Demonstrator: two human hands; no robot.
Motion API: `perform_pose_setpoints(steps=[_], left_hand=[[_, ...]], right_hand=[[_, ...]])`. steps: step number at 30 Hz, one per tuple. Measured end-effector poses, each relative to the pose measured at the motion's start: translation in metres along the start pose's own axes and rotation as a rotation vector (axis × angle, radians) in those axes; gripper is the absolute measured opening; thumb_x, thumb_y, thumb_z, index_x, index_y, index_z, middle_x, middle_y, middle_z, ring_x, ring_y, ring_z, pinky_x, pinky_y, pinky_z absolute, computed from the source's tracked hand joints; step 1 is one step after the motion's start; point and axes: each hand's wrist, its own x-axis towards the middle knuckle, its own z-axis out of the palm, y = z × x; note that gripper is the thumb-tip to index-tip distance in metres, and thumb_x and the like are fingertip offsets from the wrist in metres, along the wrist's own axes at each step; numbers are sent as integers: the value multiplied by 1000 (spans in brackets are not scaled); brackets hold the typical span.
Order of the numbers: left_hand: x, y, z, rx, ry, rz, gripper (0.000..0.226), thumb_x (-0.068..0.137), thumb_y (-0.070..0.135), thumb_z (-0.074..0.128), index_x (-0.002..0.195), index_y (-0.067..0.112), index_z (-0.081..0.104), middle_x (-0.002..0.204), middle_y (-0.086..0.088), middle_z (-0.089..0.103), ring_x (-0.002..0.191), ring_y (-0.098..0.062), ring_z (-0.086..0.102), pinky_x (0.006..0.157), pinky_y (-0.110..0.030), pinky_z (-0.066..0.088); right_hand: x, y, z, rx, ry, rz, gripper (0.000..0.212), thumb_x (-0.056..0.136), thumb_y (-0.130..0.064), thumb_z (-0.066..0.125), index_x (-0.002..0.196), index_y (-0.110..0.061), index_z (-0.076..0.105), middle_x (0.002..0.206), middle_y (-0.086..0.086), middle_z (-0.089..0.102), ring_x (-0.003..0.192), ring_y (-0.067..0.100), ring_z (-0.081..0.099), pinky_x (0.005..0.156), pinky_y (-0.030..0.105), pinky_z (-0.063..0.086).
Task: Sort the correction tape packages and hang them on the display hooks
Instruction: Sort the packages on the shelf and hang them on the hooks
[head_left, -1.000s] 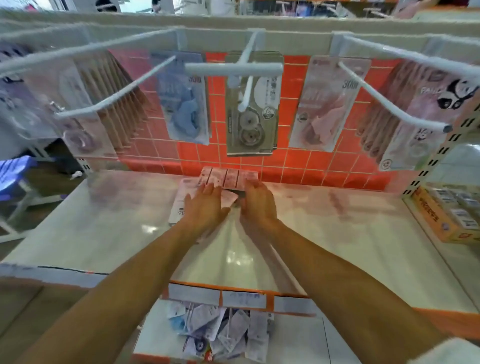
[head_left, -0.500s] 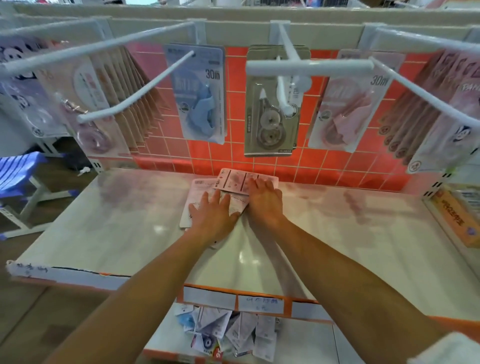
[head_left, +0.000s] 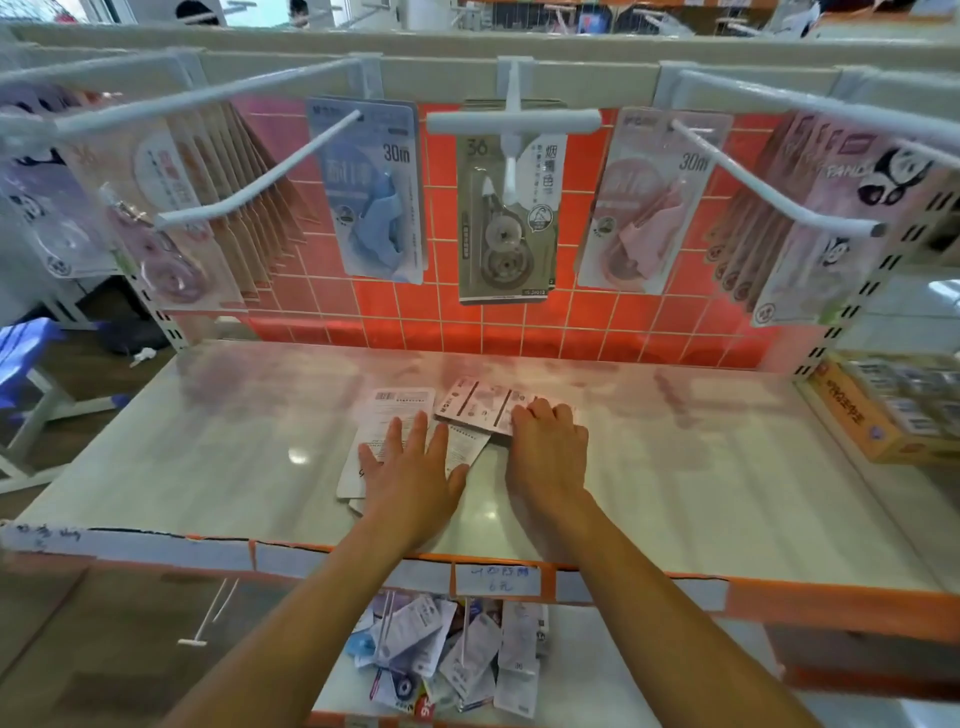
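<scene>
Several correction tape packages lie face down on the white shelf. My left hand rests flat with spread fingers on the white-backed packages. My right hand has its fingers curled over the near edge of a pinkish stack of packages beside them. Above, white display hooks stick out toward me: a blue package hangs left of centre, a grey one in the middle, a pink one to its right. Panda-print packages fill the far right hook.
More pink and purple packages hang on the left hooks. A bare hook juts out at the left, another hook at the right. A loose pile of packages lies on the lower shelf. A yellow carton stands at the right.
Both hands have drawn the packages toward me, away from the orange back wall. The pinkish stack now lies angled under my right hand's fingers. My head has tilted slightly.
</scene>
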Motion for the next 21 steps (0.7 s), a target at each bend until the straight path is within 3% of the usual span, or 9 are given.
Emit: perform_pose_setpoints(steps=[3,6,10,13,16,19,21], left_hand=[[-3,-4,-3,-36,17,18,65,97,56,23,152,25,7,161,0,-3,148,-26,-4,117,-55,6],[-3,-1,-6,-97,108,79,65,98,50,33,151,17,16,161,-6,7,148,-25,-2,120,-45,5],[-13,24,-12,-491,192,194,66,95,41,50,148,9,26,156,-8,26,146,-23,16,114,-32,17],[-19,42,-23,-809,67,213,69,92,40,57,148,12,27,151,-5,35,138,-19,36,110,-30,28],[-22,53,-33,-1212,-77,276,58,86,39,66,136,19,46,132,1,59,120,-14,57,102,-38,47],[-26,61,-41,-1446,-124,289,28,90,13,63,119,16,59,112,-2,71,104,-21,67,86,-34,56],[-29,64,-47,-1510,-124,291,29,90,4,60,118,12,59,111,-7,71,101,-22,69,81,-32,57]], right_hand=[[-10,15,-19,95,-73,30,30,89,-13,52,117,-19,58,120,3,55,109,27,47,80,37,41],[-22,32,-41,447,-32,45,29,93,-8,45,114,-13,65,114,11,63,104,32,55,78,37,44],[-40,42,-62,832,23,185,24,97,-11,45,104,-13,68,95,6,67,84,25,58,67,26,43],[-49,47,-76,1263,-12,345,22,98,-18,46,95,-14,68,96,7,70,87,24,64,75,42,53],[-55,47,-91,1626,-74,379,24,99,-14,45,101,-13,68,105,9,71,95,24,68,83,40,56],[-57,47,-99,1735,-64,388,25,99,-12,42,109,-7,65,108,13,69,94,24,67,81,36,57],[-55,46,-102,1745,-52,409,26,99,-11,40,111,-6,63,109,14,69,94,25,66,80,36,57]])
